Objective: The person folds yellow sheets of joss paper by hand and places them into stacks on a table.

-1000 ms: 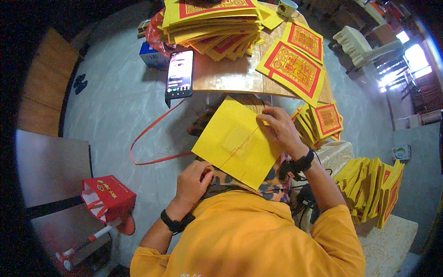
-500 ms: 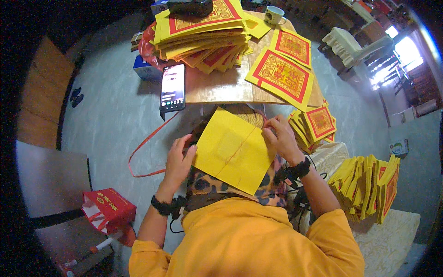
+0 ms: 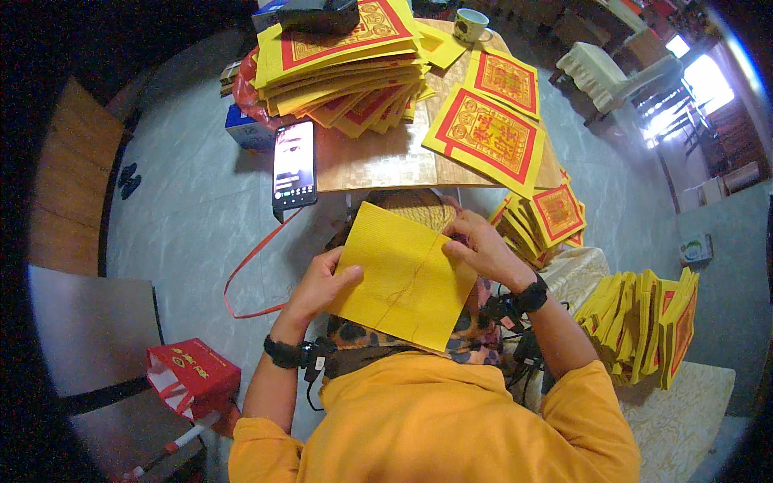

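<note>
A square yellow paper sheet (image 3: 400, 278) lies tilted above my lap. A thin reddish thread-like line runs slantwise across its face; I cannot tell if it is a thread or a crease. My left hand (image 3: 320, 283) holds the sheet's left edge, thumb on top and the other fingers out of sight beneath. At the upper right edge, my right hand (image 3: 481, 248) pinches the paper with its fingers curled. Behind the sheet, a tan stringy bundle (image 3: 416, 211) is partly covered. Whether the sheet is single or several layers does not show.
A wooden table (image 3: 378, 165) ahead bears a tall stack of red-printed yellow papers (image 3: 346, 76), loose printed sheets (image 3: 491, 133), a mug (image 3: 471, 26) and a phone (image 3: 295, 165). More paper stacks (image 3: 640, 326) stand at right. A red bag (image 3: 193, 377) sits at left.
My left thumb has come down onto the sheet, where the hand was looser at its edge before. My right hand has shifted slightly left and down, and the sheet sits a little lower.
</note>
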The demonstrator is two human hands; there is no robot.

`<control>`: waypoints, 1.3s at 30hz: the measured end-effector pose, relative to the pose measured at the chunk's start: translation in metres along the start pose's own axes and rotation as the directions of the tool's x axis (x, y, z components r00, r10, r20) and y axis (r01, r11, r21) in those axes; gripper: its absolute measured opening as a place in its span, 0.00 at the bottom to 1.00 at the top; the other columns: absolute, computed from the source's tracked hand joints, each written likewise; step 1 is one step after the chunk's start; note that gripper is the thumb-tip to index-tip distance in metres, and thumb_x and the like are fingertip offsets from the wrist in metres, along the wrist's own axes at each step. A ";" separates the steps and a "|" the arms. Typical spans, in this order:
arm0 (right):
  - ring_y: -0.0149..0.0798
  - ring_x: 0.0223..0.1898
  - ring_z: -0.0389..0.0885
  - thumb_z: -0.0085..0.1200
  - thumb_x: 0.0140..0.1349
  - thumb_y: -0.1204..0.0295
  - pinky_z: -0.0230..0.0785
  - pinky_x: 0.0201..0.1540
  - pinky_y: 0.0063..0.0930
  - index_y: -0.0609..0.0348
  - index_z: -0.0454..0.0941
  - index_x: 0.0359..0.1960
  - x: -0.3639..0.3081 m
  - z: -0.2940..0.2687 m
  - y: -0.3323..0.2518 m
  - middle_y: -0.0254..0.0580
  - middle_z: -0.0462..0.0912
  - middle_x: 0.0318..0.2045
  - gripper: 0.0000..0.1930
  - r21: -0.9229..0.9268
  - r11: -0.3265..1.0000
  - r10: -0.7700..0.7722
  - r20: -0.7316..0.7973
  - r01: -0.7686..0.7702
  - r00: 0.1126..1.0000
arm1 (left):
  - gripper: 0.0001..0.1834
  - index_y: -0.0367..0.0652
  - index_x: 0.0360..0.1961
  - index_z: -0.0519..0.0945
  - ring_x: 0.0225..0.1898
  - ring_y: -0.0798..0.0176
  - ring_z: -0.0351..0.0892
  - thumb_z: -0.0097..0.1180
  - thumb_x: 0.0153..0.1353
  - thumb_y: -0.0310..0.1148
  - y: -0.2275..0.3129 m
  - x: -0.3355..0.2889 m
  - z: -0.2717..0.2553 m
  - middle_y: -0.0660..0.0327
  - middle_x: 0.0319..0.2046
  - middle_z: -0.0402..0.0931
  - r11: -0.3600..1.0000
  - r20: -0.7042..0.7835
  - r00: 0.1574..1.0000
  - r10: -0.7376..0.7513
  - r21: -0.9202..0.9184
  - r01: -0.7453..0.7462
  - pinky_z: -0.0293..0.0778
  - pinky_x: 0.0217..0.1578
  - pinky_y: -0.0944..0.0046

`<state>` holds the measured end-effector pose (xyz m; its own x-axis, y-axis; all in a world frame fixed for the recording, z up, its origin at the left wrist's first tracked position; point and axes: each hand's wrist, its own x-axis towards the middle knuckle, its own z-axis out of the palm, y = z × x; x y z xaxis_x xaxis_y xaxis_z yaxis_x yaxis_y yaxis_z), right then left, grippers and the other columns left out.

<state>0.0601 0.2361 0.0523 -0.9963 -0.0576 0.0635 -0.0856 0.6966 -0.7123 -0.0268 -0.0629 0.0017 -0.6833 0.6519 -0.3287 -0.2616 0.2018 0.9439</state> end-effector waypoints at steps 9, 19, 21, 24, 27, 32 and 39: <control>0.25 0.29 0.72 0.55 0.62 0.66 0.66 0.32 0.24 0.66 0.77 0.32 0.008 -0.001 -0.008 0.32 0.75 0.23 0.12 0.333 0.907 0.190 0.226 -0.259 0.955 | 0.16 0.37 0.51 0.78 0.42 0.73 0.76 0.56 0.62 0.28 0.008 -0.011 0.002 0.66 0.42 0.79 0.999 -0.001 1.000 -0.025 -0.041 0.025 0.73 0.44 0.70; 0.29 0.31 0.78 0.55 0.63 0.68 0.71 0.36 0.26 0.67 0.80 0.36 0.026 0.005 -0.023 0.40 0.81 0.26 0.11 0.189 0.973 0.101 0.155 -0.130 0.983 | 0.16 0.36 0.52 0.76 0.43 0.72 0.77 0.55 0.63 0.27 -0.011 -0.008 0.004 0.64 0.43 0.80 1.000 -0.010 1.000 -0.002 -0.005 0.002 0.74 0.45 0.68; 0.31 0.34 0.80 0.55 0.63 0.69 0.72 0.39 0.27 0.67 0.80 0.39 0.027 0.004 -0.014 0.42 0.82 0.29 0.12 0.240 0.964 0.093 0.100 -0.114 0.991 | 0.16 0.35 0.52 0.76 0.44 0.70 0.77 0.55 0.63 0.27 -0.013 -0.008 0.003 0.62 0.44 0.79 0.998 -0.037 0.999 -0.009 -0.058 0.007 0.74 0.46 0.68; 0.38 0.40 0.81 0.54 0.64 0.70 0.73 0.44 0.28 0.65 0.78 0.46 0.021 -0.015 -0.029 0.45 0.82 0.39 0.13 0.117 0.990 0.085 -0.085 -0.075 0.993 | 0.18 0.34 0.55 0.73 0.47 0.67 0.78 0.54 0.62 0.24 -0.017 -0.010 -0.002 0.59 0.48 0.78 0.981 -0.107 0.992 -0.062 -0.191 0.040 0.75 0.49 0.65; 0.42 0.37 0.80 0.55 0.62 0.73 0.72 0.41 0.30 0.63 0.78 0.44 0.003 -0.022 -0.029 0.45 0.80 0.36 0.11 -0.021 0.998 0.054 -0.173 -0.058 0.983 | 0.20 0.34 0.57 0.71 0.49 0.65 0.78 0.53 0.63 0.23 -0.028 -0.014 -0.005 0.58 0.50 0.77 0.951 -0.092 0.995 -0.032 -0.310 0.002 0.75 0.49 0.64; 0.44 0.31 0.78 0.58 0.56 0.80 0.70 0.35 0.31 0.64 0.78 0.36 -0.026 -0.009 -0.026 0.45 0.76 0.30 0.06 -0.144 0.988 -0.077 -0.172 0.052 0.982 | 0.20 0.35 0.57 0.70 0.50 0.62 0.78 0.53 0.64 0.23 -0.033 -0.021 -0.004 0.57 0.51 0.77 0.888 -0.129 0.989 -0.069 -0.460 0.002 0.75 0.51 0.62; 0.40 0.31 0.78 0.58 0.57 0.78 0.70 0.34 0.28 0.65 0.78 0.36 -0.039 -0.012 -0.012 0.43 0.77 0.31 0.06 -0.157 0.987 0.016 -0.165 -0.042 0.986 | 0.24 0.38 0.60 0.67 0.52 0.63 0.77 0.54 0.64 0.30 -0.040 -0.026 -0.013 0.60 0.52 0.76 0.891 -0.113 0.987 -0.110 -0.451 0.048 0.74 0.52 0.61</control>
<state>0.1003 0.2384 0.0666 -0.9834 0.0720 0.1663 -0.0419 0.8022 -0.5955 -0.0078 -0.0970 -0.0278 -0.7229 0.5389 -0.4325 -0.5736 -0.1190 0.8105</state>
